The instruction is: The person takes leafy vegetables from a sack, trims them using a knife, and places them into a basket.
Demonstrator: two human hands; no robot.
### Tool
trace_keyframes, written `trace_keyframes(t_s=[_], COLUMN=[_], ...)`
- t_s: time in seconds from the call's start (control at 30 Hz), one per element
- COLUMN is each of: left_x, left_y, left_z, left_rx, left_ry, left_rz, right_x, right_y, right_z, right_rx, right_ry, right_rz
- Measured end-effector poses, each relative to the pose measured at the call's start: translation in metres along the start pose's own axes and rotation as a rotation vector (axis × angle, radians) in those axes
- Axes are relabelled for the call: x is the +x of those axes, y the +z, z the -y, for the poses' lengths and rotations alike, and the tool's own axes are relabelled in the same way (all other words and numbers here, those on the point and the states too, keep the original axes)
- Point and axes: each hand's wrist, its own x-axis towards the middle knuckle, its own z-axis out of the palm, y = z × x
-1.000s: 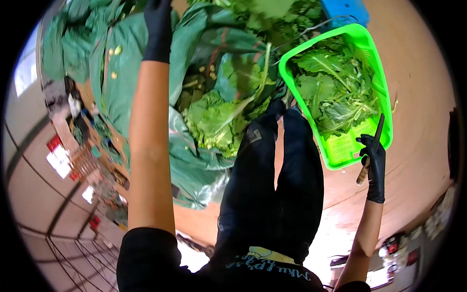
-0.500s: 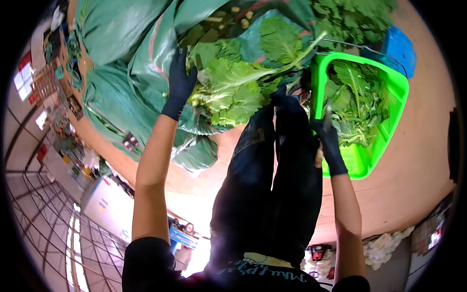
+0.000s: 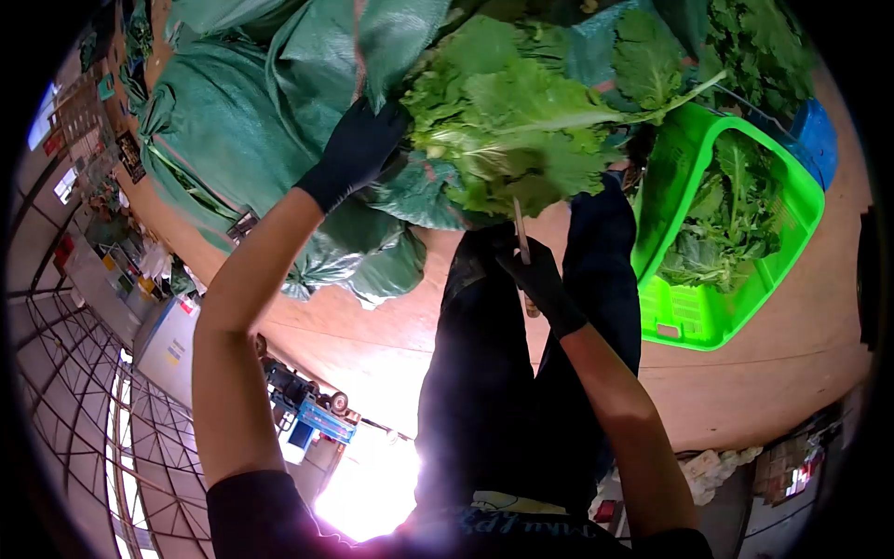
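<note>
My left hand (image 3: 361, 149), in a dark glove, is at the left edge of a heap of leafy greens (image 3: 521, 116), beside a green woven sack (image 3: 223, 121). Its fingers are curled in; whatever they grip is hidden. In my right hand (image 3: 540, 279), also gloved, is a knife (image 3: 521, 224) with a pale handle end below the fist. The blade points up at the lower leaves, just in front of my legs. I cannot tell whether it touches them. One long pale stalk juts out to the right of the heap.
A bright green plastic basket (image 3: 808, 219) holding more leafy greens stands to my right. Behind it are a blue container (image 3: 812, 144) and more foliage (image 3: 759, 56). Full green sacks lie at the left and back. The floor (image 3: 745, 391) is brownish.
My right hand has swung left with the knife, from beside the basket to below the greens. My left hand's fingers, stretched out before, are now curled. The view has shifted.
</note>
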Motion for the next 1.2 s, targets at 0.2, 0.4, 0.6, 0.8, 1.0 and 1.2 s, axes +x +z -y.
trace_keyframes(t_s=[0.2,0.4,0.6,0.8,1.0,1.2], left_x=[-0.085,-0.110,-0.142,-0.194,-0.221,-0.199], left_y=[0.013,-0.028,-0.110,-0.202,-0.259,-0.342], left_z=[0.047,0.110,0.119,0.094,0.123,0.138], left_rx=[0.011,0.079,-0.907,-1.794,-2.137,-1.606], left_ry=[0.011,0.092,0.079,-0.484,0.354,-0.239], left_rz=[-0.003,-0.017,-0.473,-1.028,-0.899,-1.362], right_x=[0.061,0.053,-0.079,-0.162,-0.209,-0.186], right_y=[0.102,0.150,0.158,0.169,0.194,0.227], right_z=[-0.005,-0.025,0.105,0.197,0.288,0.303], right_rx=[-0.263,-0.463,-0.376,-0.015,0.012,-0.049], right_ry=[-0.427,-0.226,-0.356,-0.742,-0.840,-0.802], right_rz=[-0.220,-0.055,0.150,0.461,0.506,0.614])
